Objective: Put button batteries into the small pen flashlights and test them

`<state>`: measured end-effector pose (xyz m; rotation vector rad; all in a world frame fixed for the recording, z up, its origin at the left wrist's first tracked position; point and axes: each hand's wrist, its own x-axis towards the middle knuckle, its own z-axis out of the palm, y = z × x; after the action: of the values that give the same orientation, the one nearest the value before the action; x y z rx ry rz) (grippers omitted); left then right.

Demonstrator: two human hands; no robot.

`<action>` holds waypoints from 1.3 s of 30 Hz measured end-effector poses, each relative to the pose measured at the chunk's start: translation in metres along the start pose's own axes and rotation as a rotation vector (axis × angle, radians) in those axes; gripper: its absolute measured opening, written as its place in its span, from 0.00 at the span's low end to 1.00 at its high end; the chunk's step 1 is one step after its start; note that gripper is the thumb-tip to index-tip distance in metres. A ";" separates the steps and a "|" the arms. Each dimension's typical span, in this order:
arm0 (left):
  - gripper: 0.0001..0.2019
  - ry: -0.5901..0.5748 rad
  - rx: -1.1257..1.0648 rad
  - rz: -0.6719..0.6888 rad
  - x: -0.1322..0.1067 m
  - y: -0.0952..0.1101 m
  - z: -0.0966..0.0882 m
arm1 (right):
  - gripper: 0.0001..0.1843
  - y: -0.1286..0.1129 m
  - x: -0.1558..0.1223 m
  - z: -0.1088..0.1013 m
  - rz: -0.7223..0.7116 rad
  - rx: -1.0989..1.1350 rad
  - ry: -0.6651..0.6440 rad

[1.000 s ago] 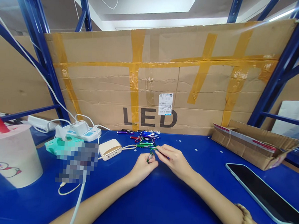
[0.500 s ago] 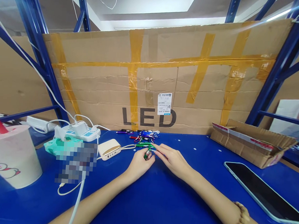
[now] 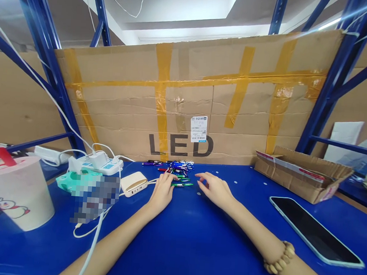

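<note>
My left hand [image 3: 161, 193] lies palm down at the near side of a small pile of slim, shiny pens [image 3: 179, 166]. Its fingers are stretched forward, with the tips at the left ends of the green ones. Closest to me, a green pen [image 3: 182, 185] lies flat, its left end beside my left hand. Part of the pile is hidden behind those fingers. My right hand [image 3: 216, 190] hovers or rests just right of the pens, apart from them, fingers loosely bent and spread, nothing in them.
Left of my hands are a cream power bank [image 3: 134, 184], a teal packet [image 3: 78, 181], a power strip [image 3: 109, 164] with cables and a large cup [image 3: 18, 193]. To the right lie a phone [image 3: 316, 232] and an open cardboard box [image 3: 300, 175]. A cardboard wall [image 3: 125, 116] stands behind.
The green pen held upright in my left hand now lies on the table. My left hand has shifted left and flattened; my right hand has drawn away to the right.
</note>
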<state>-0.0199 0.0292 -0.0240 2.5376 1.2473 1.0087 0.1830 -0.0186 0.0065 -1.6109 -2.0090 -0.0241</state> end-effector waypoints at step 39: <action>0.23 -0.334 0.750 -0.191 0.088 -0.062 -0.049 | 0.17 -0.018 -0.007 0.003 -0.054 -0.013 -0.302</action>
<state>-0.0529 0.1266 0.0341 2.8121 1.9676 0.0417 0.1668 -0.0285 0.0072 -1.6475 -2.2817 0.1970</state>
